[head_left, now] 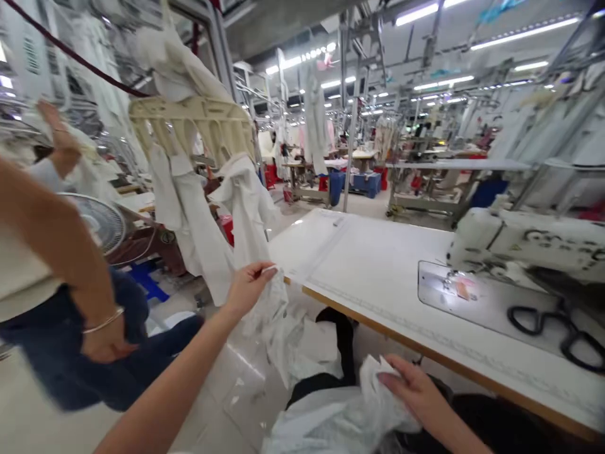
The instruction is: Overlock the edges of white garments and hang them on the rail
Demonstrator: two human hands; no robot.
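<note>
White fabric (331, 419) lies across the lap and hangs down beside the table edge. My left hand (249, 287) is raised near the table's left corner, its thumb and fingers pinching an edge of white fabric. Lower right, in front of the table edge, my right hand (411, 384) grips a bunched part of white fabric between thumb and fingers. Behind my left hand, white garment pieces (246, 202) hang from a cream plastic hanger rack (193, 120).
A white table (378, 258) with a wooden edge holds a sewing machine (529, 243) and black-handled scissors (562, 334) at the right. A person in jeans (94, 340) stands close at the left, beside a fan (97, 221). More worktables stand behind.
</note>
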